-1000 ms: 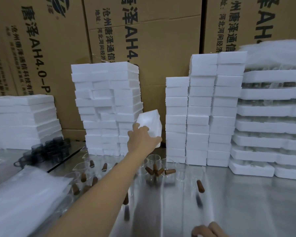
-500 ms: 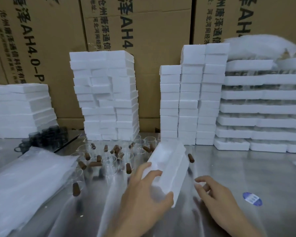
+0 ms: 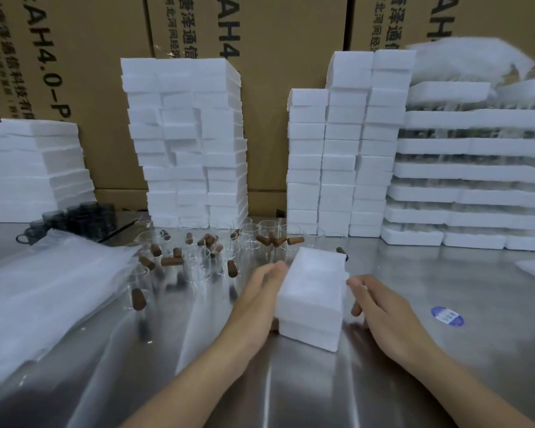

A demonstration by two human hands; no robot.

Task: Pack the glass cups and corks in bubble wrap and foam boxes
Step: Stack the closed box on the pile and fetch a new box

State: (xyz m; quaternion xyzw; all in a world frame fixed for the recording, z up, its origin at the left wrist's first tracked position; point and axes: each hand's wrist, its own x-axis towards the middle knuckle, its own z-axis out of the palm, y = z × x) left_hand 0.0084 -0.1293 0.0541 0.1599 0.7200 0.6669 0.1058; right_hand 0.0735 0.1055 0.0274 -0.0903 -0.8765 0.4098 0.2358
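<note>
Head view: straight fingers [image 3: 274, 270] of the left hand [image 3: 260, 299] lie flat along the left side of a closed foam box [image 3: 312, 291], gripping nothing, while the right hand [image 3: 380, 310], fingers loosely bent and empty, hovers just beside its right side; the box rests on the steel desk [image 3: 414, 381] in front of scattered glass cups [image 3: 198, 261] and corks [image 3: 170, 261], bubble wrap [image 3: 44, 298] to the left. Opening looks next: best to pin the lower half and lift the upper evenly at the seam, since foam likely crumbles when pinched
</note>
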